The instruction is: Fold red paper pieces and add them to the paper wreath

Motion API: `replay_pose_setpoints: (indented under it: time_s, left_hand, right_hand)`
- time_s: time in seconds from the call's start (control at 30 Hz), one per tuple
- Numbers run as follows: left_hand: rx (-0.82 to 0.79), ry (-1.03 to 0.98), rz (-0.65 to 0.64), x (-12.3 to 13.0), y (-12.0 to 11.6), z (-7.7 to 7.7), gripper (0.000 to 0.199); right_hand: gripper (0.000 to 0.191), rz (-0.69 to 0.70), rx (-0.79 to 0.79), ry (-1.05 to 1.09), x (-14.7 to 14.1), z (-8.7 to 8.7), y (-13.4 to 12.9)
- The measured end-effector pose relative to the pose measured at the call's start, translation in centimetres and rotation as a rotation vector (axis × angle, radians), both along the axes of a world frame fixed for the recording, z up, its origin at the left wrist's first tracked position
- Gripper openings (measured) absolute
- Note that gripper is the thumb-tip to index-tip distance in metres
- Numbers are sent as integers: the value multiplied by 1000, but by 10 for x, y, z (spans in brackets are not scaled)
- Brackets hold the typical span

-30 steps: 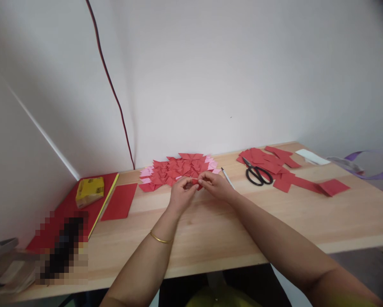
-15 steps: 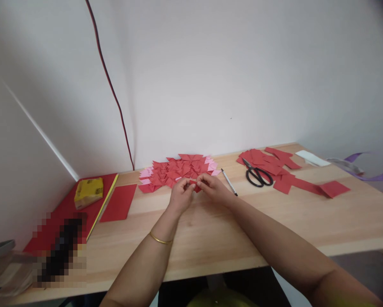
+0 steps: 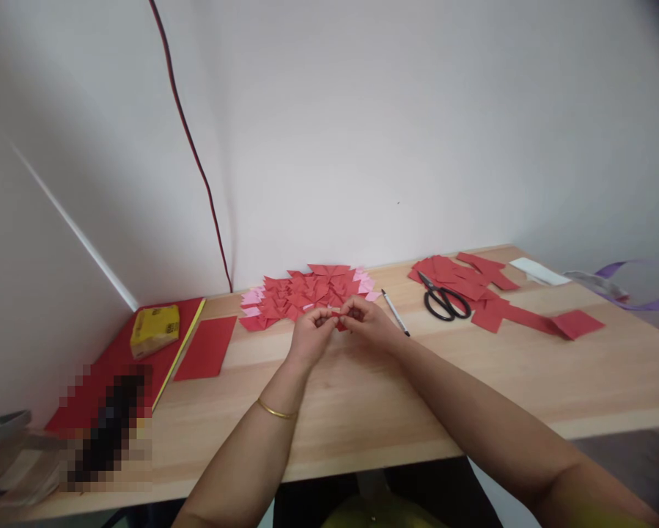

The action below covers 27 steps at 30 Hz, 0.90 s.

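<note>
In the head view, two bare hands meet over a wooden bench [image 3: 373,411]. The left hand [image 3: 311,336] and the right hand [image 3: 366,323] both hold one small bit of red paper [image 3: 341,328]. The fingers of each hand are pinched shut on it, thumbs close to each other. The bit is mostly hidden, so I cannot tell its shape. A gold bangle [image 3: 277,412] is on the left arm.

Just past the hands is a pile [image 3: 301,293] of folded red and pink shapes, near the wall [image 3: 362,132]. A pen [image 3: 396,313] lies just beside the right hand. Farther right, black-handled scissors [image 3: 446,303] lie by red cut papers [image 3: 444,270], their blades over some of them. A white strip [image 3: 539,270] is near the far right corner.

To the left, a red card [image 3: 207,348] lies flat. Next to it is a big red sheet [image 3: 161,359] with a yellow stick [image 3: 182,350] along its edge and a yellow pack [image 3: 155,330] on top. A dark thing [image 3: 109,433] near there is too blurred to tell. A cord [image 3: 189,136] hangs down the wall.
</note>
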<state>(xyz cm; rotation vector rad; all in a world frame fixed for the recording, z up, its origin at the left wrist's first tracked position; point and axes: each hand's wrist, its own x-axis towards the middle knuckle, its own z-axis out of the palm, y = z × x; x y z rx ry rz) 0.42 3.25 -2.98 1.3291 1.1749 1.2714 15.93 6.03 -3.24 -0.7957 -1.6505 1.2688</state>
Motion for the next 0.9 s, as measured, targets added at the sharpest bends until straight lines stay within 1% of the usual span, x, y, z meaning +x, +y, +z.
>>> replay_pose_setpoints:
  time_s: [0.1, 0.27, 0.43, 0.57, 0.67, 0.8, 0.9]
  left_hand:
    - [7, -13, 10, 0, 0, 0, 10]
    - [-13, -17, 10, 0, -2, 4, 11]
    - [-58, -117, -13, 2, -4, 9, 15]
    - [-122, -224, -60, 2, -3, 11, 18]
    - [-156, -269, -63, 1, -3, 13, 20]
    - [-191, -303, -60, -1, -2, 14, 21]
    - [-202, -300, -47, -2, -2, 14, 25]
  right_hand:
    - [23, 31, -29, 31, -1, 1, -2]
    - [20, 52, -44, 65, -2, 3, -3]
    - [16, 62, -94, 83, 1, 1, -2]
    - [13, 79, -70, 46, 3, 2, -1]
    - [10, 76, -24, 9, 4, 5, -2]
    - [9, 54, 1, 2, 5, 7, -2]
    - [9, 19, 11, -2, 5, 6, -2]
